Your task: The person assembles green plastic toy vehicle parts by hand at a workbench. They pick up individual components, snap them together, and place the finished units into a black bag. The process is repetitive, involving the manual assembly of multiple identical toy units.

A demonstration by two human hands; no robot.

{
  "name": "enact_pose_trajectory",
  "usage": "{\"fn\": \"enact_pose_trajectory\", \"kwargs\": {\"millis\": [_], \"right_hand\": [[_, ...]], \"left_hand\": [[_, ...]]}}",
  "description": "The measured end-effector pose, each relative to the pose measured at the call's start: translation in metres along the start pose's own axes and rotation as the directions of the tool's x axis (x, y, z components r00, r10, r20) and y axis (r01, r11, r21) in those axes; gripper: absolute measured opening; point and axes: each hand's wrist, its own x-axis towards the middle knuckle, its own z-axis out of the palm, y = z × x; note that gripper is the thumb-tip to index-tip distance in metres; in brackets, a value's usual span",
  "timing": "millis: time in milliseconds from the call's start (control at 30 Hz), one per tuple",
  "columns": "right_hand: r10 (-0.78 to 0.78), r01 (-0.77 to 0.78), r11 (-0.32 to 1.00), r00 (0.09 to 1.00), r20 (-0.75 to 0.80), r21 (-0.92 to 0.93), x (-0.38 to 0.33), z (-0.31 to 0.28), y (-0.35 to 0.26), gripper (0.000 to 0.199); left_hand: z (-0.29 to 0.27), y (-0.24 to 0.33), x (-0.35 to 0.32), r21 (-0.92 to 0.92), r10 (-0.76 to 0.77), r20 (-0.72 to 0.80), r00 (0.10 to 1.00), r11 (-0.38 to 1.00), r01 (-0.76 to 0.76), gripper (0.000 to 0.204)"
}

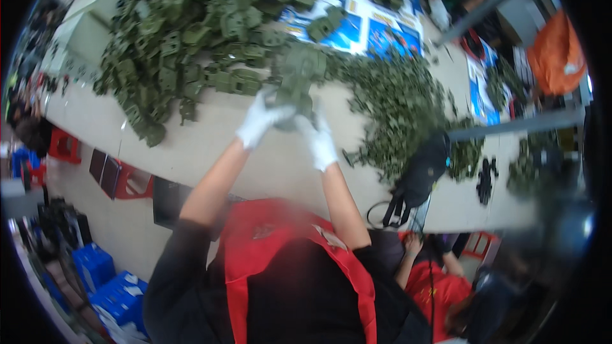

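- Pale boxes [80, 41] stand at the left end of the counter [220, 114].
- A heap of large green parts [185, 25] spreads from there toward the middle, along the far edge.
- The gloved left hand [264, 121] grips the green piece [297, 76] by its left side, reaching a little farther along it than the other.
- The piece itself lies straight ahead of the hands, blurred, its long axis running from the near edge toward the far edge; whether it touches the counter, I cannot tell.
- The gloved right hand [319, 140] closes on the piece's near end from the right; its fingertips are blurred.
- Blue-and-white sheets [350, 35] lie beyond, toward the far edge.
- Small green parts [392, 99] spread right of the hands.
- A black bag [421, 169] sits by the near edge, just beside them.
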Motion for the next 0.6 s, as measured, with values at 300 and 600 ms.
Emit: {"fn": "enact_pose_trajectory", "kwargs": {"millis": [300, 600], "right_hand": [[0.461, -0.426, 0.887, 0.836, 0.297, -0.180, -0.038, -0.042, 0.060, 0.064], [-0.046, 0.175, 0.501, 0.983, 0.175, -0.847, -0.047, -0.071, 0.067, 0.065]], "left_hand": [[-0.016, -0.069, -0.084, -0.146, -0.290, 0.240, 0.926, 0.933, 0.330, 0.073], [-0.014, -0.016, -0.149, -0.428, -0.226, 0.428, 0.875, 0.802, 0.416, 0.097]]}}
